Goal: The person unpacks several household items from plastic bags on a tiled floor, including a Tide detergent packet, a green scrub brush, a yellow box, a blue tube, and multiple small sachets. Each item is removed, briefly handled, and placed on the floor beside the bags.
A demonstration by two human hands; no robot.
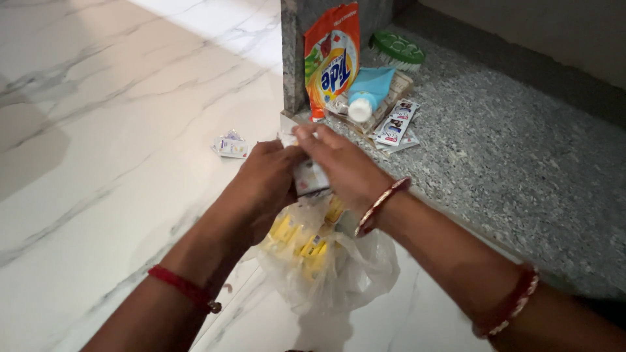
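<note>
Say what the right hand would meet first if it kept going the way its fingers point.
The right hand points up-left. Probably the small white sachets lying on the marble floor, though the grey stone pillar stands close by and depth is unclear.

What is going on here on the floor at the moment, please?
A person holds a small white sachet between the left hand and right hand, over a clear plastic bag holding yellow packets. Ahead, on a grey stone ledge, stand an orange detergent pouch, a blue tube and a green brush.
</note>
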